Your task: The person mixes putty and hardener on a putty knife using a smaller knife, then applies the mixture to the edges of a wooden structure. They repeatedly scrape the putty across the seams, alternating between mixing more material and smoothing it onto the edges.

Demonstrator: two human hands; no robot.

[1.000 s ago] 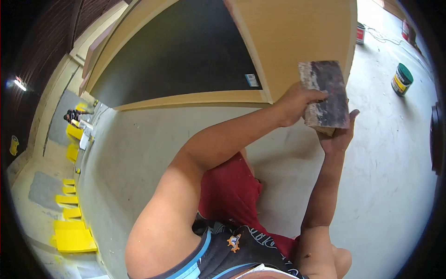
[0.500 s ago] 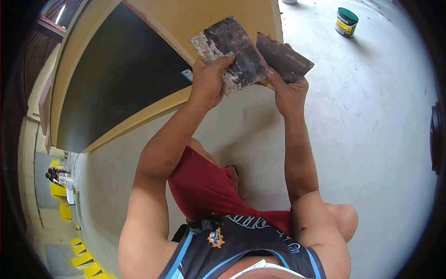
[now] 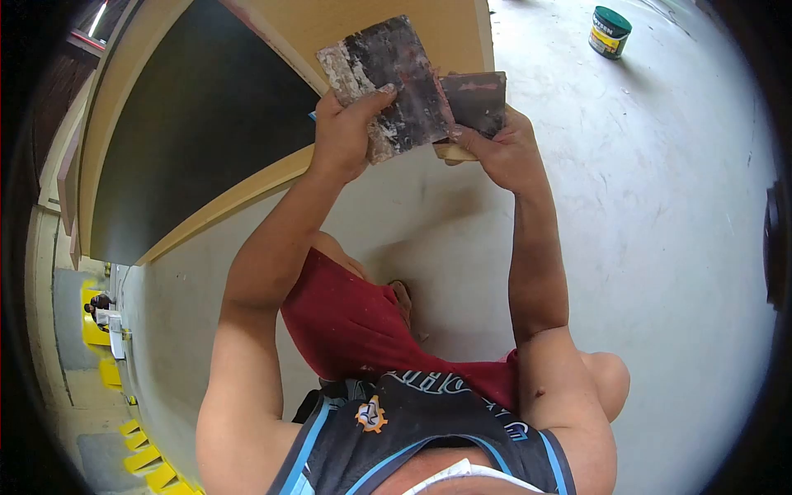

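My left hand [image 3: 342, 136] is closed on a dark rectangular plate [image 3: 400, 78], thumb across its face. Pale, crusty smears cover the plate's left side, and reddish paste lines its right edge. In my right hand [image 3: 505, 157] is a putty scraper [image 3: 480, 103] with a dark flat blade and a pinkish streak near its top edge. A light wood-coloured strip shows beneath the blade. The scraper's left end lies behind the plate's right edge, so whether they touch there is hidden. My right fingertips reach the plate's lower right corner.
A large cream-framed piece with a dark panel [image 3: 206, 124] stands just beyond my left hand. On the pale floor [image 3: 660, 247] is a bucket with a green lid [image 3: 610, 33], at the far right. Another person [image 3: 99, 305] is at the far left, near yellow pieces [image 3: 142, 459].
My right hand has turned the scraper, bringing its blade upright and leftward behind the plate's edge. The plate has shifted slightly left and up in view.
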